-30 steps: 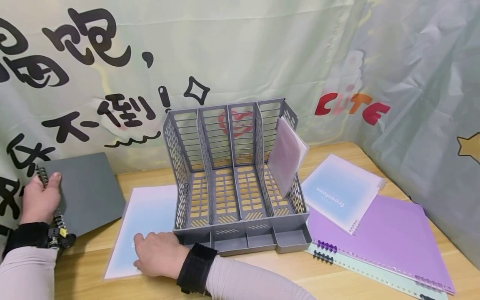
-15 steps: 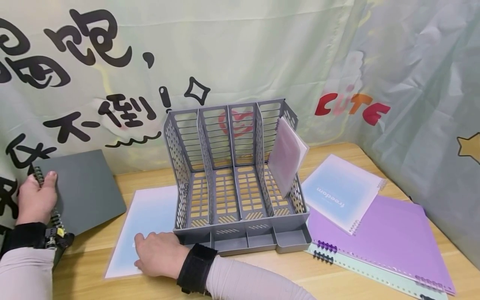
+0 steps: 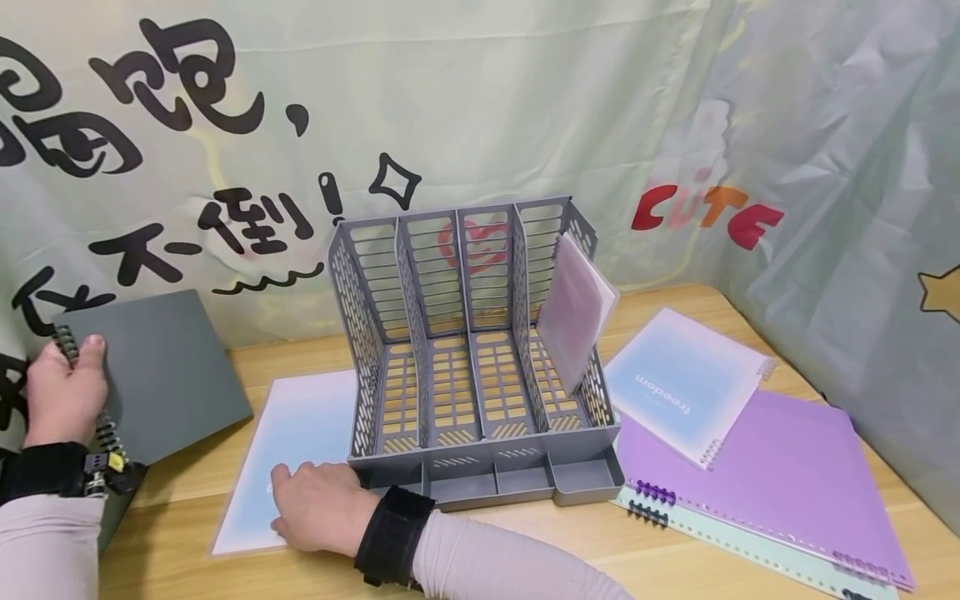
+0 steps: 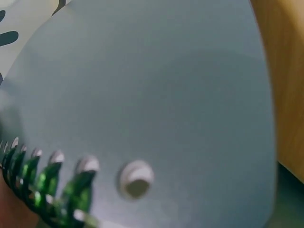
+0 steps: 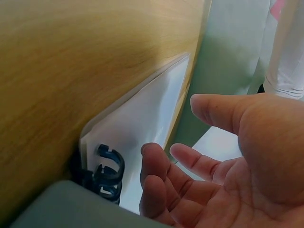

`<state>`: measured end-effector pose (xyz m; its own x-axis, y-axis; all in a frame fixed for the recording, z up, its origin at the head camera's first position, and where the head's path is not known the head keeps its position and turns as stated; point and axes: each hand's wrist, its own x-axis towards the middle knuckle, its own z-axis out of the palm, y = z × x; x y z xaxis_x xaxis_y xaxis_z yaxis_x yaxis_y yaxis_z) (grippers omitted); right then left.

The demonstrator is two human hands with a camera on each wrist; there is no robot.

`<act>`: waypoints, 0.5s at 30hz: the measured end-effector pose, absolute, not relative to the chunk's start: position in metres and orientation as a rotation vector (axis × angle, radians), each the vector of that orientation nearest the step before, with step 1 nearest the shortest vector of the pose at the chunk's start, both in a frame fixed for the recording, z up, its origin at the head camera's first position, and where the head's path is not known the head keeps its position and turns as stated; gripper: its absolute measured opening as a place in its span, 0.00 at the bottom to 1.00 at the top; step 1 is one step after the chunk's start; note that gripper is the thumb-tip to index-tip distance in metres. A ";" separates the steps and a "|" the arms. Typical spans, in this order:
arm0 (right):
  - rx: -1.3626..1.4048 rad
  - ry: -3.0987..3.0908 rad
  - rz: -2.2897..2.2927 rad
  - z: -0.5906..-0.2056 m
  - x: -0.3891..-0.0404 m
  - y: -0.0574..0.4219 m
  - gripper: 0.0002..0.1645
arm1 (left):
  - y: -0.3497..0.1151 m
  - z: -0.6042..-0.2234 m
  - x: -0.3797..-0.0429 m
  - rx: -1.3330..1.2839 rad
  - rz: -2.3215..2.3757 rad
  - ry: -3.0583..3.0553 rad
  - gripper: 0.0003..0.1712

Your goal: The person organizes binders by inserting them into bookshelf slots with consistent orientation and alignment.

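Note:
My left hand (image 3: 66, 392) grips a dark grey spiral notebook (image 3: 176, 375) by its ring-bound edge, thumb on the cover, at the far left. Up close in the left wrist view, its cover (image 4: 180, 104) shows a row of green rings (image 4: 78, 197). My right hand (image 3: 322, 510) hovers over a blue-and-white notebook (image 3: 300, 417) beside the organizer's front left corner. In the right wrist view this hand (image 5: 213, 161) has thumb and fingers apart, loosely bent, with nothing between them. Dark binding rings (image 5: 110, 171) of a pale notebook lie close to its fingertips.
A grey desktop file organizer (image 3: 483, 462) with several upright slots stands mid-table. A pinkish spiral notebook (image 3: 573, 317) leans in its rightmost slot. To the right, a blue "freedom" notebook (image 3: 682, 379) overlaps a purple notebook (image 3: 780, 475), with a mint notebook (image 3: 742, 533) underneath.
My left hand has shifted slightly left and up with the dark grey notebook, uncovering more of the table's left side. The right hand has stayed almost still.

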<state>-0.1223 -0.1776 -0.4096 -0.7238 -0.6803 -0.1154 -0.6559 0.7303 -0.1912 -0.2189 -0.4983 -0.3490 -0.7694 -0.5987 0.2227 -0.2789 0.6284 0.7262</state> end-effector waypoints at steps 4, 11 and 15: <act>-1.070 2.757 -0.203 -0.409 -0.122 -0.177 0.20 | -0.499 -0.347 -0.219 0.677 -0.942 -2.408 0.23; -1.074 2.764 -0.204 -0.411 -0.123 -0.177 0.20 | -0.498 -0.346 -0.219 0.665 -1.020 -2.354 0.16; -1.071 2.772 -0.197 -0.412 -0.123 -0.177 0.20 | -0.494 -0.349 -0.217 0.693 -1.134 -2.283 0.14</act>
